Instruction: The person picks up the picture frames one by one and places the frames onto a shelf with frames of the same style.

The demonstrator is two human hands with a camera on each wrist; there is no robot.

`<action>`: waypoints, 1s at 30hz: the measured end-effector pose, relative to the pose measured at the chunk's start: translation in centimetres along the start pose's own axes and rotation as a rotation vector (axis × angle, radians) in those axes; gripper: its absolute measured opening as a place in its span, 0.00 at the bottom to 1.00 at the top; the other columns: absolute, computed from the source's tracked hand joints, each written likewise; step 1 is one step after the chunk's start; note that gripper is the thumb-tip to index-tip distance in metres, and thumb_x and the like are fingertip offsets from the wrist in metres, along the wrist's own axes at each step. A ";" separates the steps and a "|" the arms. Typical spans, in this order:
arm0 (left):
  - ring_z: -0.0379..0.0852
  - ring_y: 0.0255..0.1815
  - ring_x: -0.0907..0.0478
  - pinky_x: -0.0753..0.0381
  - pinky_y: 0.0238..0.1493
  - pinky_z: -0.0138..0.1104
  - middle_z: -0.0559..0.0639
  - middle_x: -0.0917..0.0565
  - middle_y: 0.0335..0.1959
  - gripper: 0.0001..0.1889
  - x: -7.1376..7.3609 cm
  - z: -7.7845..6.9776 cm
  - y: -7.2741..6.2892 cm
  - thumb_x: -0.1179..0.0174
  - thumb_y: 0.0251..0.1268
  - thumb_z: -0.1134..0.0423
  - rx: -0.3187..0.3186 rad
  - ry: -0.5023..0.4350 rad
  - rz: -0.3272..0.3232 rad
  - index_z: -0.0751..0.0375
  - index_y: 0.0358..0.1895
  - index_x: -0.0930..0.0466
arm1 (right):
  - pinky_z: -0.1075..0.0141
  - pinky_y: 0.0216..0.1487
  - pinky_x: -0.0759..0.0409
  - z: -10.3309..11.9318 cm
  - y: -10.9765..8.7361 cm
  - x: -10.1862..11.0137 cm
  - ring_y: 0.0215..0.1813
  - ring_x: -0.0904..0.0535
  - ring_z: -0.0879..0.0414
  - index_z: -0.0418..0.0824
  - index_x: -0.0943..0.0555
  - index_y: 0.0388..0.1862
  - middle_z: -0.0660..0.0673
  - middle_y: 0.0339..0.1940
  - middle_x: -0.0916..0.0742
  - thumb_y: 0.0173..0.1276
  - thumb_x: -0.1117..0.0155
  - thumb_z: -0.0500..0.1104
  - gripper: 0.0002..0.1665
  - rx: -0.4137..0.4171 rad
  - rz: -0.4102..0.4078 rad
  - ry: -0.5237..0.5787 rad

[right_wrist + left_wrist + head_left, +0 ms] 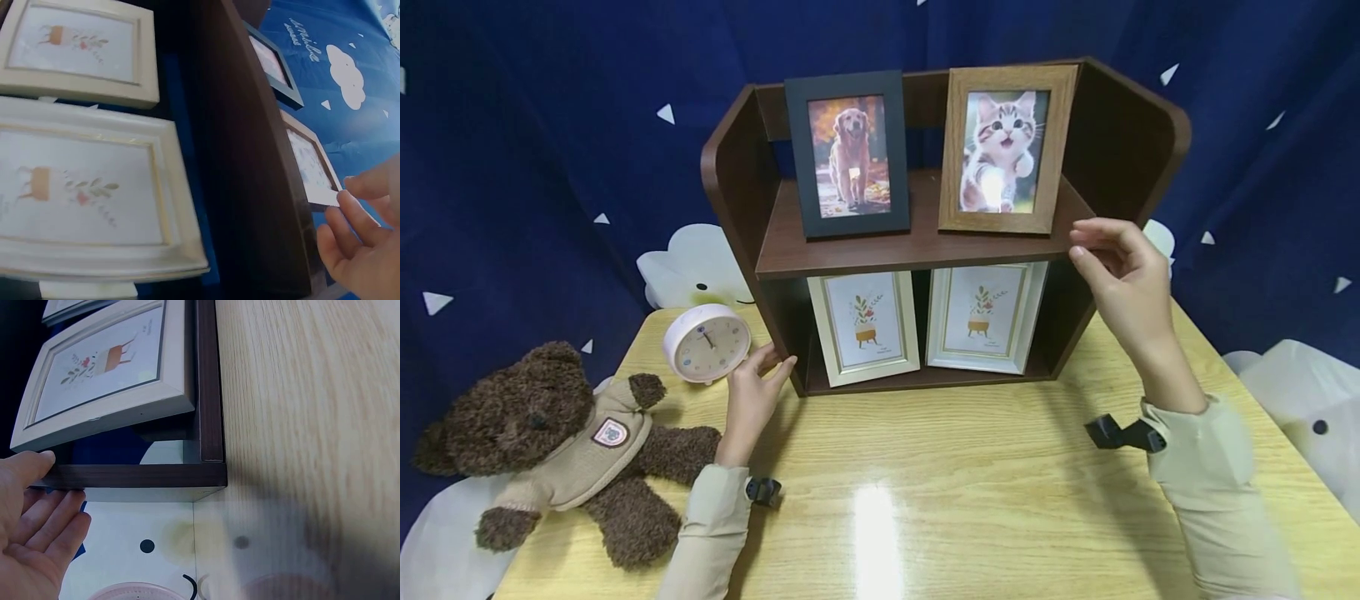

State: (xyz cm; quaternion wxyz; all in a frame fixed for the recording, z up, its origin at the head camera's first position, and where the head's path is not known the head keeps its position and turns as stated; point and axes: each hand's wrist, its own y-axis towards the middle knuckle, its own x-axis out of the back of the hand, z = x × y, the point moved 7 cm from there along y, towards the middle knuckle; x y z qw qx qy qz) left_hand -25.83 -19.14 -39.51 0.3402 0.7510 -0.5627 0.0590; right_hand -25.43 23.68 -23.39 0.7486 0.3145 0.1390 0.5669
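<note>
A dark brown two-tier shelf (925, 254) stands on the table. My left hand (754, 400) holds its left side panel low down, thumb on the inner side and fingers along the outer face, as the left wrist view shows. My right hand (1123, 267) is beside the right end of the middle board, fingers loosely bent, holding nothing. Nearest to it on the upper tier is a wood-coloured frame (951, 150) with a kitten photo; a dark frame (801, 158) with a dog photo stands to its left. Below are a cream frame (820, 333) and a white frame (1033, 325) with plant prints.
A pink round clock (707, 343) stands left of the shelf, close to my left hand. Nearer on the left lies a brown teddy bear (610, 454) in a beige sweater. A dark blue curtain (565, 125) hangs behind the light wood table (970, 475).
</note>
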 end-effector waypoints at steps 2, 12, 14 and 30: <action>0.61 0.43 0.17 0.19 0.49 0.50 0.66 0.15 0.40 0.17 0.0 -0.1 0.0 0.34 0.59 0.67 -0.004 0.000 -0.002 0.73 0.49 0.20 | 0.77 0.44 0.25 -0.2 -0.7 0.4 0.41 0.20 0.65 0.40 0.18 0.43 0.59 0.37 0.16 0.62 0.40 0.24 0.15 0.014 -0.020 -0.015; 0.60 0.44 0.17 0.20 0.50 0.49 0.67 0.15 0.41 0.17 0.0 -0.1 0.4 0.35 0.60 0.67 0.002 0.012 0.009 0.73 0.50 0.21 | 0.83 0.40 0.26 -4.1 -4.3 2.2 0.39 0.23 0.70 0.38 0.17 0.41 0.63 0.35 0.18 0.64 0.39 0.29 0.10 -0.132 -0.004 -0.118; 0.60 0.45 0.17 0.20 0.50 0.49 0.67 0.15 0.41 0.17 -0.1 0.0 0.5 0.35 0.60 0.67 0.006 0.013 0.014 0.73 0.50 0.21 | 0.85 0.39 0.26 -5.1 -5.1 2.6 0.38 0.23 0.71 0.39 0.17 0.42 0.65 0.35 0.18 0.65 0.38 0.30 0.09 -0.167 0.013 -0.151; 0.60 0.51 0.20 0.23 0.56 0.48 0.65 0.17 0.48 0.19 -0.7 -0.4 -0.3 0.44 0.69 0.64 0.056 0.115 0.144 0.69 0.60 0.28 | 0.85 0.37 0.31 -9.9 -9.5 4.7 0.37 0.28 0.78 0.31 0.20 0.46 0.65 0.36 0.20 0.71 0.43 0.38 0.12 -0.236 0.101 -0.450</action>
